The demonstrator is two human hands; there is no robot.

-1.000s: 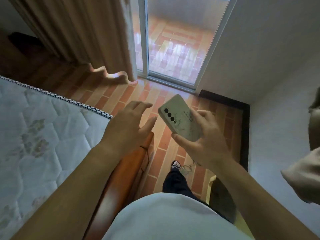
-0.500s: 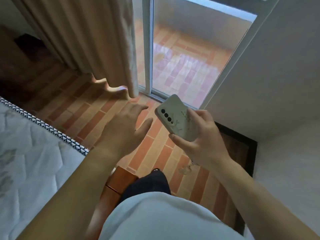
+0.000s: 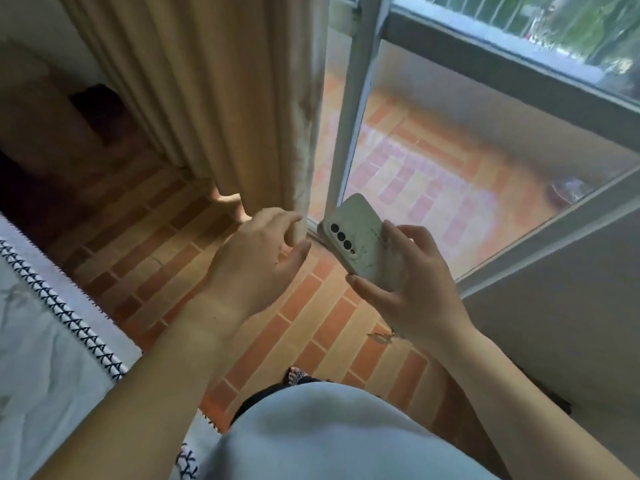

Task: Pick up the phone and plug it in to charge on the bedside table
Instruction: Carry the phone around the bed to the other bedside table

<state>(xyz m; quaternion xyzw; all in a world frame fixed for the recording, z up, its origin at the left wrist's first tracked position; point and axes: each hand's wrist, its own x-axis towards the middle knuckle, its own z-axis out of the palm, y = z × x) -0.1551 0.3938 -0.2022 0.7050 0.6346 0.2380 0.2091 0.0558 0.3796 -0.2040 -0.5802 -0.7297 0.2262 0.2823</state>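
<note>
The right hand (image 3: pixel 412 282) holds the phone (image 3: pixel 360 242) up in the air, thumb pressed along its lower edge and the fingers (image 3: pixel 408 233) curled round its far side. The phone is tilted, its back toward the camera: a pale green case with a faint printed pattern and a row of dark camera lenses near its upper left edge. Its screen faces away and cannot be seen.

The left hand (image 3: pixel 258 252) hangs just beside the phone, empty, palm down, with fingers loosely spread and slightly bent; its thumb tip is close to the phone's left edge but apart from it. Both bare forearms reach forward from the bottom of the view, over a pale shirt (image 3: pixel 329 434).

Below the hands lies a brick-patterned floor (image 3: pixel 301 317) in orange and tan. A foot (image 3: pixel 296 375) in patterned footwear shows just past the shirt. At the left edge of the view, a white quilted mattress (image 3: pixel 38 351) with a black-and-white zigzag trim runs diagonally. Beyond the hands a beige curtain (image 3: pixel 214 98) hangs to the floor, next to a white-framed sliding glass door (image 3: pixel 349 109). Through the glass a tiled balcony (image 3: pixel 443 168) shows, and a plain wall (image 3: pixel 561 306) stands at right.
</note>
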